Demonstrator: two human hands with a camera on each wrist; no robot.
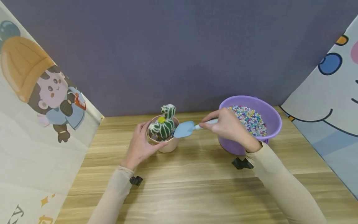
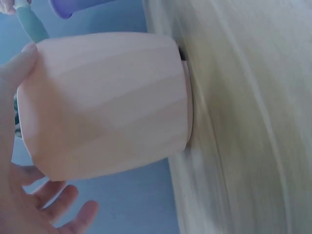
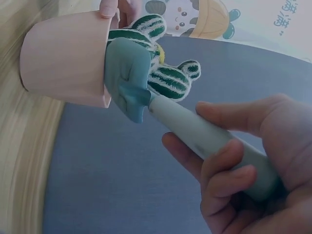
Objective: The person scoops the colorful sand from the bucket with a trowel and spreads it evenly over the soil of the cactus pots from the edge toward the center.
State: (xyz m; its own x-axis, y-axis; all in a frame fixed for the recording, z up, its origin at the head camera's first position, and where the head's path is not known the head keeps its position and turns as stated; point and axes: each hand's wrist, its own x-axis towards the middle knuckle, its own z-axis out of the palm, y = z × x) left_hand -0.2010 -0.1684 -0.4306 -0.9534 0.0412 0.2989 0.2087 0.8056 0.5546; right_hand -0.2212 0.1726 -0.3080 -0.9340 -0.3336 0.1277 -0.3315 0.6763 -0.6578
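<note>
A green cactus with white woolly ridges and a yellow flower (image 1: 163, 124) stands in a pale pink flowerpot (image 2: 107, 102) on the table. My left hand (image 1: 141, 143) grips the pot at its rim, thumb on the near side and fingers round the left side. My right hand (image 1: 227, 126) holds a small light blue trowel (image 3: 127, 75) by its handle. The trowel's blade is tilted at the pot's right rim, beside the cactus. Whether anything lies on the blade cannot be told. Behind my right hand is a purple bucket (image 1: 271, 124) of small multicoloured beads (image 1: 253, 119).
The wood-grain table (image 1: 179, 193) runs back to a grey-blue panel (image 1: 179, 56). White panels with cartoon prints stand on the left (image 1: 25, 130) and on the right (image 1: 316, 90). The bucket stands right of the pot, near the back panel.
</note>
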